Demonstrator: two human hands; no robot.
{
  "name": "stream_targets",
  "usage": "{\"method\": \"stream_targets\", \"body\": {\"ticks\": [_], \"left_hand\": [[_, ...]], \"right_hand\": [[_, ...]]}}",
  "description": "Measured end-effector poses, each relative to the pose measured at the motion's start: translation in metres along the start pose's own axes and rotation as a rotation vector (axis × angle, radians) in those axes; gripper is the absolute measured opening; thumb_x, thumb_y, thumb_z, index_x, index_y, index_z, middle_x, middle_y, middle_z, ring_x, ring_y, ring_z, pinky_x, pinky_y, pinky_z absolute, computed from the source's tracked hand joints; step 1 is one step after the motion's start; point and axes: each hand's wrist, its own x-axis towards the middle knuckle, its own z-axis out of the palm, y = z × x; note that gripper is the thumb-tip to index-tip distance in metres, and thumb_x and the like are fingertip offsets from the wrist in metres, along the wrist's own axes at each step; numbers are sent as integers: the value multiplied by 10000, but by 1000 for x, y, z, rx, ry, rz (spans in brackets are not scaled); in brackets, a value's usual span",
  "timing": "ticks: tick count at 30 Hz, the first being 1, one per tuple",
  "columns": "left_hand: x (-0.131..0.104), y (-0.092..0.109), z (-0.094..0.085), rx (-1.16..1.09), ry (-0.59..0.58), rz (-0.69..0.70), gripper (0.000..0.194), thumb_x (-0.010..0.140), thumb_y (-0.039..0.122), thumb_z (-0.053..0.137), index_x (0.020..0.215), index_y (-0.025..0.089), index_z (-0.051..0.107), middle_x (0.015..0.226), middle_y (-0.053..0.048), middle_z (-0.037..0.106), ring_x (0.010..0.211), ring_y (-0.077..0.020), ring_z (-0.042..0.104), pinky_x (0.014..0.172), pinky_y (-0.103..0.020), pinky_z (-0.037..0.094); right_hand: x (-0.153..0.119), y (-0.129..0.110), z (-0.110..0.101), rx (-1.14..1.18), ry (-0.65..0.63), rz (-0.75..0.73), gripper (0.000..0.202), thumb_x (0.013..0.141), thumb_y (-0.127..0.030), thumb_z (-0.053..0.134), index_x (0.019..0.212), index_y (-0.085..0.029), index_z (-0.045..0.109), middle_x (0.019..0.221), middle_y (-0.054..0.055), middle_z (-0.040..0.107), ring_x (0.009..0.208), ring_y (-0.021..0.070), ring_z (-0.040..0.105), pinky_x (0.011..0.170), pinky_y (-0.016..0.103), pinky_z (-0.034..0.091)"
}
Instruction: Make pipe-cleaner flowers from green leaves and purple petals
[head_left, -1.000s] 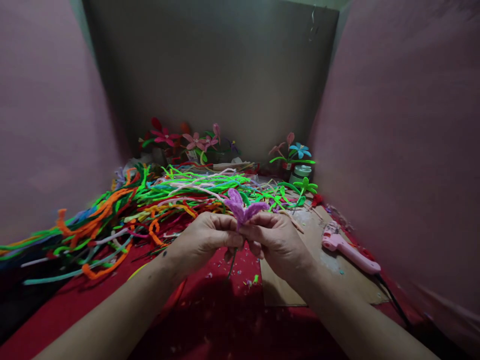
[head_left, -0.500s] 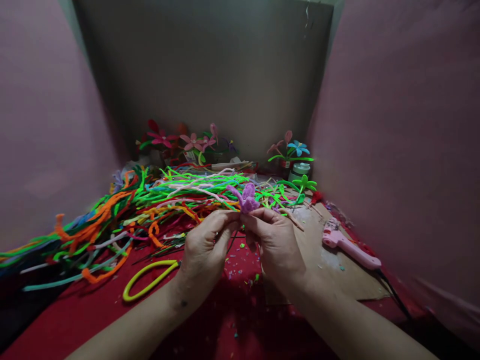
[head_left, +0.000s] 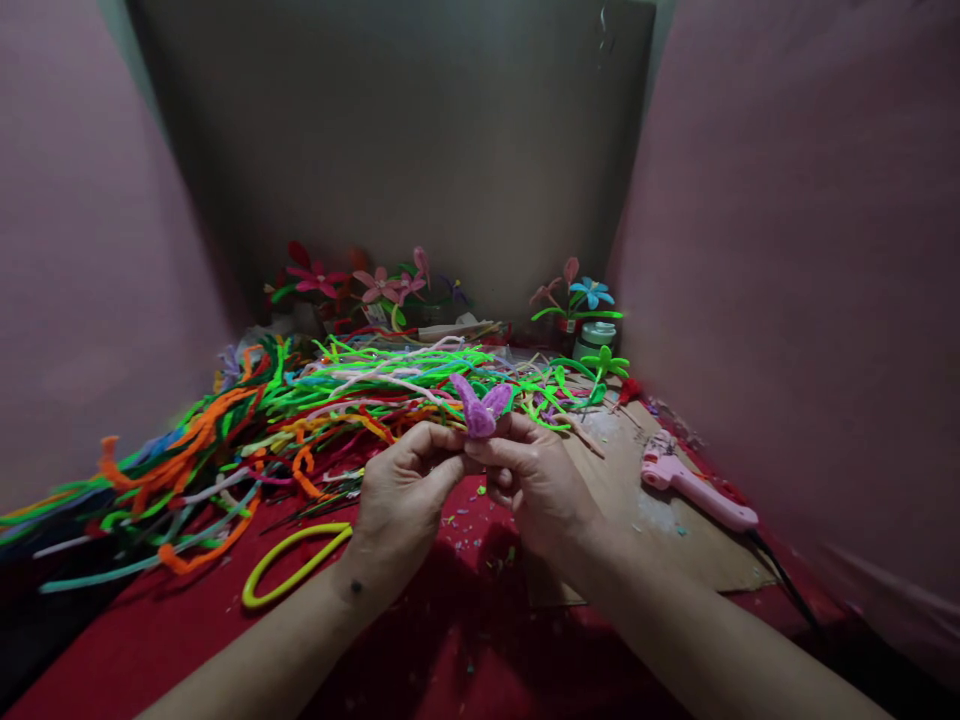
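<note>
A purple fuzzy flower (head_left: 480, 410) stands upright between my fingertips at the middle of the view, its petals pointing up. My left hand (head_left: 409, 490) pinches its base from the left, thumb against forefinger. From the right, my right hand (head_left: 536, 480) grips the same base, its thumb and fingers closed. The fingertips of both hands meet just under the petals and hide the lower end of the flower. Behind it spreads a heap of green, pink and orange pipe cleaners (head_left: 360, 375).
A yellow loop handle (head_left: 259, 585) lies left of my left forearm. On a brown board (head_left: 705, 565) at the right rests a pink glue gun (head_left: 697, 490) with a black cord. Finished flowers (head_left: 319, 278) and a lidded jar (head_left: 596, 338) stand at the back. Scraps dot the red cloth (head_left: 187, 640).
The purple flower has turned between my fingers, so its petals now show from another side. My hands remain closed on its base. The whole view has shifted slightly.
</note>
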Motion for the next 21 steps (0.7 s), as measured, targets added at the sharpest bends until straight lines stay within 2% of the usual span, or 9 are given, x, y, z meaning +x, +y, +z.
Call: {"method": "stream_targets", "body": {"ticks": [3, 6, 9, 14, 18, 19, 21], "left_hand": [[0, 0, 1, -71, 2, -36, 83, 647, 132, 646, 682, 147, 573, 638, 29, 616, 634, -116, 592, 643, -234, 495], [0, 0, 2, -85, -9, -14, 79, 658, 127, 639, 693, 147, 571, 622, 37, 606, 612, -105, 588, 629, -220, 486], [3, 0, 1, -144, -22, -53, 114, 643, 147, 669, 683, 144, 561, 603, 33, 605, 572, -104, 580, 594, -220, 478], [13, 4, -6, -307, -11, -143, 198, 609, 155, 721, 707, 133, 551, 554, 26, 584, 498, -80, 547, 528, -194, 455], [24, 5, -14, -400, -1, -162, 222, 600, 109, 719, 742, 132, 550, 584, 19, 578, 471, -66, 523, 432, -162, 414], [26, 4, -15, -429, 9, -157, 229, 591, 89, 717, 744, 130, 551, 598, 15, 580, 478, -67, 524, 423, -159, 413], [29, 2, -16, -463, 31, -164, 233, 579, 60, 710, 744, 119, 556, 614, 6, 583, 485, -67, 527, 411, -157, 415]], "right_hand": [[-1, 0, 3, -81, 25, -88, 90, 563, -162, 693, 604, -146, 614, 519, -48, 546, 434, 38, 371, 405, 190, 234], [-1, 3, 6, -63, 24, -123, 126, 590, -197, 691, 561, -149, 578, 468, -52, 523, 440, 53, 412, 440, 199, 292], [-1, 8, 8, -47, 4, -140, 123, 602, -210, 686, 601, -161, 574, 461, -58, 519, 431, 63, 431, 450, 208, 321], [0, 5, -2, -219, 30, -163, 109, 628, -234, 655, 713, -168, 634, 569, -32, 588, 434, 54, 417, 422, 202, 300], [26, -20, -37, -576, 124, -299, 99, 658, -233, 597, 678, -147, 641, 531, -33, 533, 431, 62, 397, 414, 208, 304], [36, -29, -48, -721, 185, -350, 133, 680, -235, 567, 711, -135, 649, 552, -18, 555, 444, 71, 425, 425, 211, 329], [58, -45, -70, -1168, 381, -371, 253, 733, -209, 472, 874, -127, 666, 669, 22, 630, 509, 97, 512, 479, 224, 389]]}}
